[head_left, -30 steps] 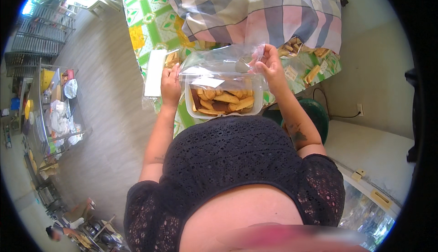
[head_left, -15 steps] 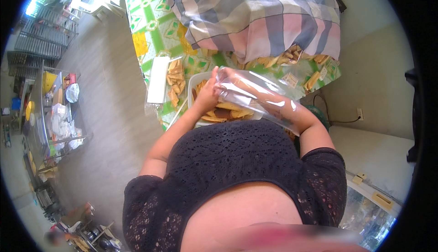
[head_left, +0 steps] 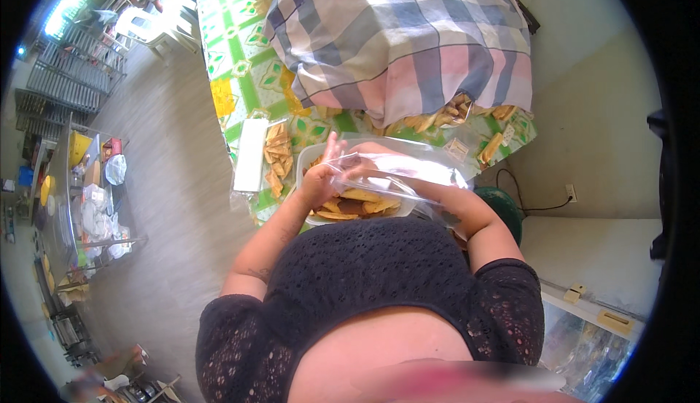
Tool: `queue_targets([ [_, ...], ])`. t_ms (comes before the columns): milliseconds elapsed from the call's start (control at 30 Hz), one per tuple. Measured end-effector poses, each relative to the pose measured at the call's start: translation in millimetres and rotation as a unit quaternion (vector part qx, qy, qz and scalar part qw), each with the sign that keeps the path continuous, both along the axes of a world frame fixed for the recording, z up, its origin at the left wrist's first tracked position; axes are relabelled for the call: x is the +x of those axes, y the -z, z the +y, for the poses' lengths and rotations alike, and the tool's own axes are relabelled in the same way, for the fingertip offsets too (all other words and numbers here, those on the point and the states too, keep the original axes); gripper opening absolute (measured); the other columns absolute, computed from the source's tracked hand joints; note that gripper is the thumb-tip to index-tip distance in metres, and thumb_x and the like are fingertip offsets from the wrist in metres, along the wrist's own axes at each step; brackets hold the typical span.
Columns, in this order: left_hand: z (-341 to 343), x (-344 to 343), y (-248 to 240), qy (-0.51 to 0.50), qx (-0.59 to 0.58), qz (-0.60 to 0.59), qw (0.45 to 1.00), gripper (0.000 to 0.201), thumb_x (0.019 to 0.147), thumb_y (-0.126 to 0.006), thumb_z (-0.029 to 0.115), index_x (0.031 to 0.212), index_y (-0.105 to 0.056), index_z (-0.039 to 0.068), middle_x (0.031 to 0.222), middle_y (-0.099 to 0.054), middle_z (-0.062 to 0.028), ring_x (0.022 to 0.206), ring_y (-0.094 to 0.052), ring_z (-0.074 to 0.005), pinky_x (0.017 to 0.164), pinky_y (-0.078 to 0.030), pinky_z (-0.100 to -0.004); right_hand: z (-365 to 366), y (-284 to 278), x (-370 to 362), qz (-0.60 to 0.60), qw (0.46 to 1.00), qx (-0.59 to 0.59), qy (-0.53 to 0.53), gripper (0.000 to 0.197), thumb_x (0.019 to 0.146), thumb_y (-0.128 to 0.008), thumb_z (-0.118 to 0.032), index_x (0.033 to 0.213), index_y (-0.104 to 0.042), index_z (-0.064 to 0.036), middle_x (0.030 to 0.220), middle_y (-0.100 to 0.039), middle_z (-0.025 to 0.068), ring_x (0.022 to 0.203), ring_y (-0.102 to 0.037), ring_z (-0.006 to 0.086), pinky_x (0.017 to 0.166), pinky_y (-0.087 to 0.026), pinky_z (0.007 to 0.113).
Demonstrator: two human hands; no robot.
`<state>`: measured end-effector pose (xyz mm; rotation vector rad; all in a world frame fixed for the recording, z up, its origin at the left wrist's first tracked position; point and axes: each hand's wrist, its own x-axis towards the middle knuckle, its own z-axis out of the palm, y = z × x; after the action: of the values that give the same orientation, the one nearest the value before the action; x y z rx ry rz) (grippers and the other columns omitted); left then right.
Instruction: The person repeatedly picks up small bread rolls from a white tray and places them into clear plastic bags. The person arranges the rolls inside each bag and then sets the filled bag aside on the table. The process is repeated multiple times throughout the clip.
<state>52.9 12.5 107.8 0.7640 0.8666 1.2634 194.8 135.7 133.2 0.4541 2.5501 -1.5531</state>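
A clear plastic bag (head_left: pixel 437 173) stretches across the front of my body, with bright glare on its film. My left hand (head_left: pixel 318 184) grips its left end between thumb and fingers, one finger pointing up. Glare and film partly cover my right hand (head_left: pixel 368 161), which meets the left at the same end. The right fingers look bent on the film; whether they are inside the bag is hard to make out. Directly under both hands sits a whitish plastic tub (head_left: pixel 300 173) holding golden-brown slices (head_left: pixel 361 204), some with dark brown faces.
A checkered cloth (head_left: pixel 408 45) covers a heap on the green-patterned table (head_left: pixel 240 67). Packed slices (head_left: pixel 277 156) and a white strip (head_left: pixel 251 156) lie left of the tub. A dark green container (head_left: pixel 503 210) stands right of my arm. Shelving (head_left: pixel 102 191) and white chairs (head_left: pixel 142 25) are further left.
Both hands have lowered slightly toward my body. The bag, earlier drawn far along my right forearm, now covers less of it. A person in red shows more at the far left.
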Motion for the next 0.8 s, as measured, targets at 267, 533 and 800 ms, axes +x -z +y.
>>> queue_targets([
  [267, 9, -1, 9, 0.087, -0.051, -0.094, 0.991, 0.111, 0.067, -0.069, 0.055, 0.146, 0.001, 0.02, 0.144, -0.025, -0.0112, 0.128, -0.033, -0.0294, 0.099, -0.036, -0.0391, -8, 0, -8, 0.035, 0.968, -0.238, 0.064, 0.027, 0.082, -0.062, -0.028, 0.094, -0.064, -0.0042, 0.082, -0.061, 0.0072, 0.078, -0.056, 0.0158, 0.07, -0.045, 0.031],
  [533, 11, -13, 24, 0.081, -0.011, -0.022, 0.996, 0.13, 0.055, -0.077, 0.06, 0.145, 0.007, 0.02, 0.148, -0.011, -0.0097, 0.137, -0.014, -0.0258, 0.1, -0.032, -0.0359, -12, 25, -6, 0.176, 0.974, 0.141, 0.009, 0.061, 0.073, -0.07, -0.041, 0.116, -0.052, -0.0025, 0.111, -0.055, 0.0193, 0.103, -0.053, 0.032, 0.092, -0.039, 0.04],
  [800, 4, -9, 58, -0.013, -0.015, 0.004, 1.0, 0.115, 0.055, -0.081, 0.046, 0.145, -0.014, 0.018, 0.135, -0.034, -0.0103, 0.123, -0.038, -0.0252, 0.102, -0.032, -0.0347, -24, 44, -6, 0.007, 0.96, -0.203, 0.194, 0.056, 0.083, -0.062, -0.03, 0.127, -0.042, -0.0007, 0.116, -0.057, 0.0173, 0.1, -0.06, 0.0249, 0.077, -0.05, 0.033],
])
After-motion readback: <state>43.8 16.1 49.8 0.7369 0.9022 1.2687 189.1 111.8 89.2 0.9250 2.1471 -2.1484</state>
